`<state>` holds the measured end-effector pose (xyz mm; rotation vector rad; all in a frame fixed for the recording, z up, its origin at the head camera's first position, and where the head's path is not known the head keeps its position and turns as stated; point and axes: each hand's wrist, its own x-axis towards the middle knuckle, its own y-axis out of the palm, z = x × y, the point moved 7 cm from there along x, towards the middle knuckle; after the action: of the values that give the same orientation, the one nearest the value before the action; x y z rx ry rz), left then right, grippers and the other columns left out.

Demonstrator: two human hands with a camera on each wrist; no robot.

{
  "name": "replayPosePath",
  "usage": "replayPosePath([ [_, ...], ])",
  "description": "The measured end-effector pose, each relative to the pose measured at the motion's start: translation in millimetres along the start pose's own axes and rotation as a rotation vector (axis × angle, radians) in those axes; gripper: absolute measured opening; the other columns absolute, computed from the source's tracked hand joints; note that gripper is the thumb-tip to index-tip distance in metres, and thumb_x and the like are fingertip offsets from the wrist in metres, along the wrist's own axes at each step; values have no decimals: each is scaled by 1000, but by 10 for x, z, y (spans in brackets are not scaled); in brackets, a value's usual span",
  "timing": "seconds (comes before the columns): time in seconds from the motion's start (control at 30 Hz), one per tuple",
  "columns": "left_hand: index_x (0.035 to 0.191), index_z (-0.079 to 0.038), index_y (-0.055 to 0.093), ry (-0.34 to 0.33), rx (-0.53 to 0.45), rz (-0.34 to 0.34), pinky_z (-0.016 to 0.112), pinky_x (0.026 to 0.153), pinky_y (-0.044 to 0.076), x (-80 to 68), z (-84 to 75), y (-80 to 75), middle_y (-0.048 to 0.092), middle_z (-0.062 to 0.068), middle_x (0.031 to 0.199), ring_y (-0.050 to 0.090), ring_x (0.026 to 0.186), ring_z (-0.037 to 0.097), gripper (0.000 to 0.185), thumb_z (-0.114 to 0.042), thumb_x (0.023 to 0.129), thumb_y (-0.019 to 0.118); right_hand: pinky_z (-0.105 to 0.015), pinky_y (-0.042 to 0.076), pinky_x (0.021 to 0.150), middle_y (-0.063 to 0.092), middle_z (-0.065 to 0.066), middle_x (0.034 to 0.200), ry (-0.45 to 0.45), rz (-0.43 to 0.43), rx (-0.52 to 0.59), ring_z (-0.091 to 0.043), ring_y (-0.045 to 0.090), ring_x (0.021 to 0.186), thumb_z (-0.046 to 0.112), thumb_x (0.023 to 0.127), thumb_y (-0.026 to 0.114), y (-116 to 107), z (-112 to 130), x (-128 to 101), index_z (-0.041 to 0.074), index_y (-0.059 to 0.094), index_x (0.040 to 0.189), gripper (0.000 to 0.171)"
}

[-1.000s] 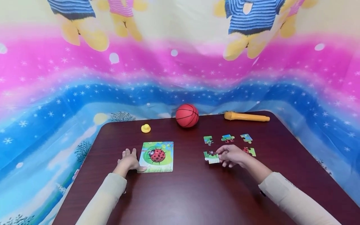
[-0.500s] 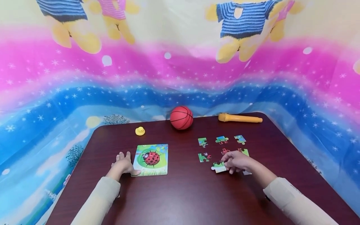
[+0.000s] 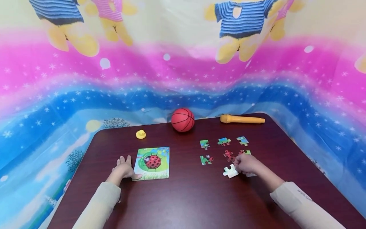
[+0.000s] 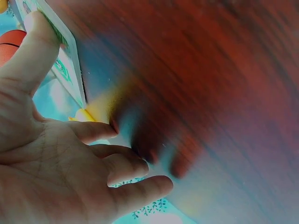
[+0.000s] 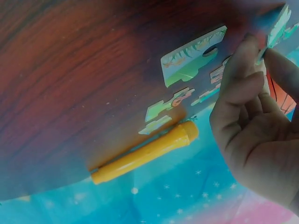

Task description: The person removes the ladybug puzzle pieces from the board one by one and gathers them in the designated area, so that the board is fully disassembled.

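Note:
In the head view my left hand [image 3: 123, 170] lies with fingers spread on the table, its thumb on the lower left corner of a square ladybug picture board [image 3: 152, 163]. The left wrist view shows that thumb [image 4: 39, 44] on the board's edge and the other fingers loosely bent. My right hand [image 3: 248, 163] pinches a jigsaw puzzle piece [image 3: 230, 172] between thumb and index finger, tilted and just above the table. Partly hidden behind that hand is a corner puzzle piece [image 5: 194, 58]. Other pieces lie beyond, among them a red one [image 3: 228, 156] and a green one [image 3: 206, 160].
Three puzzle pieces form a back row, with a blue-green piece [image 3: 224, 142] in its middle. Along the far edge of the dark table [image 3: 177, 203] are a yellow rubber duck [image 3: 141, 134], a red ball [image 3: 183, 120] and a yellow toy microphone [image 3: 242, 119]. A printed cloth hangs behind.
My right hand has carried the pinched puzzle piece rightward and nearer to me, uncovering the green piece at left. My left hand stays at the board. The head view has shifted slightly.

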<state>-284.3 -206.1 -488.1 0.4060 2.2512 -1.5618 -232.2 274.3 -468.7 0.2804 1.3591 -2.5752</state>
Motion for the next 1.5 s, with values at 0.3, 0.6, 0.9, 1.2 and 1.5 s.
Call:
replayPosePath([
  [0.3,146,10,6,-6,-15,-5,69,103,15,5,30,-1,-6,39,147,-2,136,52,125,-46,65,82,-26,22,46,30,7,50,-3,-76,-272,-11,29,47,3,76,55,13,96,-6,19,39,50,34],
  [0.6,146,9,8,3,-21,-12,67,104,17,-3,41,14,-4,38,148,-1,136,52,125,-48,64,82,-32,35,45,53,3,63,29,-177,-335,-14,47,56,19,80,68,23,156,40,17,63,69,13],
  [0.9,147,8,8,6,-39,-26,67,104,17,-7,67,4,-4,38,148,-1,137,52,125,-49,64,82,-43,47,54,66,-14,99,11,-191,-486,-27,61,76,29,89,62,88,240,152,6,69,109,31],
  [1.2,148,7,9,8,-58,-29,68,103,15,-26,45,1,-3,36,149,-1,138,50,123,-47,65,82,-47,49,55,61,-17,97,-1,-187,-469,-27,60,71,28,87,63,186,345,229,5,71,91,25],
  [1.5,147,8,9,11,-29,-36,69,103,13,6,41,-4,-3,37,149,-1,138,50,118,-43,68,81,-51,50,70,60,-21,107,-103,-258,-484,-35,60,87,28,88,63,200,592,266,1,67,112,36],
])
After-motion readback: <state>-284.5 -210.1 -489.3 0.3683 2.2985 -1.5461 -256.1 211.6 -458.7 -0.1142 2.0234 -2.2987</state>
